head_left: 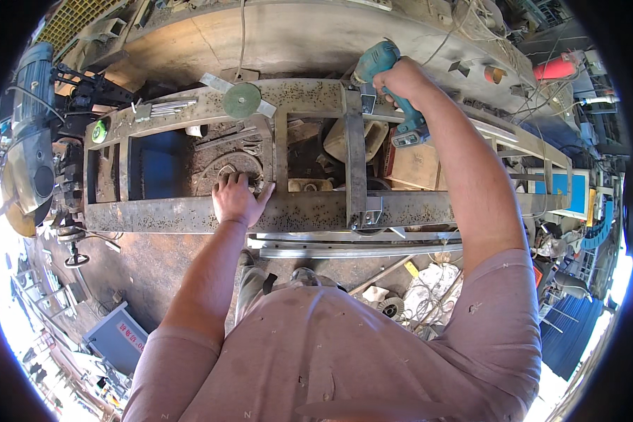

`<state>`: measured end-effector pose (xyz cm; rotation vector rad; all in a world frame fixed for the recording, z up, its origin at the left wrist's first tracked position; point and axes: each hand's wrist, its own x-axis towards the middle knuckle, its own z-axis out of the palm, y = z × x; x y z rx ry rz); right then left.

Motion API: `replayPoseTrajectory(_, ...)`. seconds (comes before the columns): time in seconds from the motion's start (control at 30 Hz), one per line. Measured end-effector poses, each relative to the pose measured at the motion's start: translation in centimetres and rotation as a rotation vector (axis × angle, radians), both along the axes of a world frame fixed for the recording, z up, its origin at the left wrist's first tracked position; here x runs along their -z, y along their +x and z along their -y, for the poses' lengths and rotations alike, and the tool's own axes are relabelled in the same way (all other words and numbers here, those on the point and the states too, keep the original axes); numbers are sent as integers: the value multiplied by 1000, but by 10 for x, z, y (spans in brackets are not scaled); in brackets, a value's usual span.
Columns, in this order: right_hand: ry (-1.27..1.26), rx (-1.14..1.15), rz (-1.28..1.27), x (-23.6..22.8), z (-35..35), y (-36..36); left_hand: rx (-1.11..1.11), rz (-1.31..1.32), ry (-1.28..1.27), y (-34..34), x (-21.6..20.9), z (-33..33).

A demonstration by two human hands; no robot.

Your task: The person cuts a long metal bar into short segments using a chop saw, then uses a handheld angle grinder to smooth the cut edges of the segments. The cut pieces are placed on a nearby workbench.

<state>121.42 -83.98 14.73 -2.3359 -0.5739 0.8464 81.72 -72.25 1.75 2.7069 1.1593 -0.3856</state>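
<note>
I see a rusty, spatter-pocked steel frame [316,211] of flat bars with open bays between them. My left hand [238,198] lies flat on the near rail, fingers spread. My right hand [401,81] is closed around a teal drill [387,84] at the far rail beside a crossbar. A green disc [242,100] rests on the far rail, well apart.

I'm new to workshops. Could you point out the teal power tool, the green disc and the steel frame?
teal power tool [378,60], head view, on its body.
green disc [242,100], head view, on its centre.
steel frame [155,215], head view, on its near rail.
</note>
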Motion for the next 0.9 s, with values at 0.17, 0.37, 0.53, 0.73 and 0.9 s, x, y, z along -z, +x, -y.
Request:
replayPoseTrajectory(0.17, -7, -4, -34, -4, -7, -1, -3, -1, -9, -1, -1, 1)
replayPoseTrajectory(0.37, -27, 44, -46, -4, -5, 1, 14, 17, 12, -1, 0, 0)
replayPoseTrajectory(0.53, -9, 51, -85, -2, -5, 1, 7, 0, 18, 0, -3, 1)
replayPoseTrajectory(0.73, -29, 34, -62, 3, -6, -1, -21, 9, -22, -1, 3, 1)
replayPoseTrajectory(0.9, -79, 1, 13, -2, -17, -7, -36, -7, -71, -2, 1, 1)
